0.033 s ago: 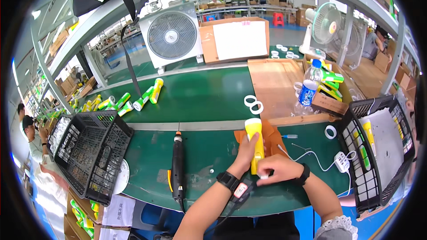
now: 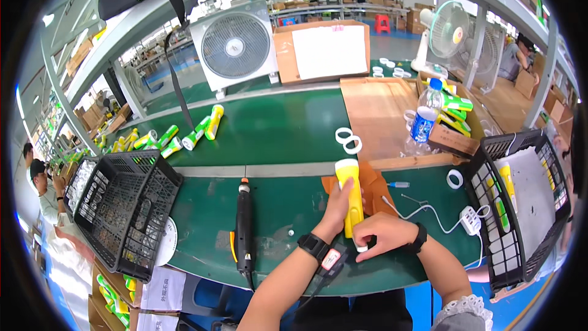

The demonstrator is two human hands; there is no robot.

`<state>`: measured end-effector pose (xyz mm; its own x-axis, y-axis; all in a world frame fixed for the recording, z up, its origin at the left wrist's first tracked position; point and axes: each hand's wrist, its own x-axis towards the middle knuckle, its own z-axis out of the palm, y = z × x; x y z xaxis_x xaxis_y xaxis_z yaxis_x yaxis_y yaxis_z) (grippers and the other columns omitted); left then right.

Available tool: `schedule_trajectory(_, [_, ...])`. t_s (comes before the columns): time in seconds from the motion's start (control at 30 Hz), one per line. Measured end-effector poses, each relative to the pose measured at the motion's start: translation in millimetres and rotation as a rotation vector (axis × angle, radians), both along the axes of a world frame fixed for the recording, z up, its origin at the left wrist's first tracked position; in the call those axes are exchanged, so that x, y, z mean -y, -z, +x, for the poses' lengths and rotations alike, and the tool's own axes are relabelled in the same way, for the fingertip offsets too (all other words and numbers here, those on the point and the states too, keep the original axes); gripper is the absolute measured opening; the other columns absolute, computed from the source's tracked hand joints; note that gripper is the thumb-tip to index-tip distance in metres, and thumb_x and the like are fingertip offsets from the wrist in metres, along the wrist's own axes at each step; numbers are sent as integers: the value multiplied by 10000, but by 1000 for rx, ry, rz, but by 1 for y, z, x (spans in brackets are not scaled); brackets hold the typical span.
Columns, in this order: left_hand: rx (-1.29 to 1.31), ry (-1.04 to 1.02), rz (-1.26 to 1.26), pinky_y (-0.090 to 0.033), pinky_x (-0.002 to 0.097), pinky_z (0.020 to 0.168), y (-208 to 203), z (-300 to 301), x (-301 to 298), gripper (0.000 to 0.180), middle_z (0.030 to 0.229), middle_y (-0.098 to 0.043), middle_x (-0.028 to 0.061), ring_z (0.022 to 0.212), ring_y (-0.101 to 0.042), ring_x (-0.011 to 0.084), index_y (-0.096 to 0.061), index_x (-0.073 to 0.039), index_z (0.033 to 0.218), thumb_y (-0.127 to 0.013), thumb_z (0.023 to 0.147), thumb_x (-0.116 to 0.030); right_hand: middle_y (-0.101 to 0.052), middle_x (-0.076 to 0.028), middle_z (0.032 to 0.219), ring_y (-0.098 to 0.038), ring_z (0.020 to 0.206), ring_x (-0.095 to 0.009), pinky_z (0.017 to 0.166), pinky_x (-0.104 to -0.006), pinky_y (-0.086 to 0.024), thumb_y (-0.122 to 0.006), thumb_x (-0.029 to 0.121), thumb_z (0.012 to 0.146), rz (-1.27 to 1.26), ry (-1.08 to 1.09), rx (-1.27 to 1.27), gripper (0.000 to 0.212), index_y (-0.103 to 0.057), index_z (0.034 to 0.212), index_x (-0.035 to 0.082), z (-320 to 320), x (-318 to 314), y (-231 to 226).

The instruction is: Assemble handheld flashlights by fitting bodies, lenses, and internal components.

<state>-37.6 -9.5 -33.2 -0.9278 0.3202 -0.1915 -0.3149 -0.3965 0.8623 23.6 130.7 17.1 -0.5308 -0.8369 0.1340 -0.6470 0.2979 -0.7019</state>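
Observation:
A yellow flashlight [image 2: 349,193] with a white head ring stands tilted over the bench, head pointing away from me. Round its body my left hand [image 2: 334,211] is closed, thumb on its front. My right hand [image 2: 386,233] is at the tail end, fingers curled and pinching a small white piece [image 2: 362,248]; whether that piece touches the flashlight I cannot tell. An orange cloth [image 2: 376,190] lies behind the flashlight. Just beyond are two white rings [image 2: 348,141]. To the left lies a black electric screwdriver [image 2: 244,227].
Black crates stand at left [image 2: 131,208] and right [image 2: 520,208]. A white charger with cable [image 2: 471,219], a loose ring [image 2: 454,179] and a small blue screwdriver [image 2: 399,184] lie at right. Further back are a water bottle [image 2: 424,122], several green and yellow flashlights [image 2: 199,132] and a box fan [image 2: 236,46].
The view has shifted very slightly. My right hand has turned a little at the tail end, so the white piece shows more clearly. My left hand keeps its hold on the flashlight.

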Motion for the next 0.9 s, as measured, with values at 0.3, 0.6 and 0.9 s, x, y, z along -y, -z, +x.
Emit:
schedule_trajectory(0.3, [-164,-51,175,-490,303,543,-4,-21,8,383,821,-540,77,644,-561,171,-449,-57,1005,-489,877,-416,-559,-114,778,-536,761,-304,647,-385,-416,-774,338,532,190,255,-319,602,-470,973,64,-24,-7,-15])
schedule_trajectory(0.6, [141,149,216,-494,324,622,3,-2,7,423,869,-540,84,713,-554,175,-447,-47,1074,-461,892,-428,-522,-87,644,-532,603,-281,550,-383,-392,-717,474,603,85,307,-453,548,-489,885,63,-6,-3,-5])
schedule_trajectory(0.9, [161,58,182,-499,325,611,-3,1,1,421,869,-541,88,711,-551,179,-437,-42,1089,-440,903,-420,-524,-74,615,-540,572,-260,529,-366,-394,-727,478,580,129,323,-487,535,-506,859,78,-10,-5,-3])
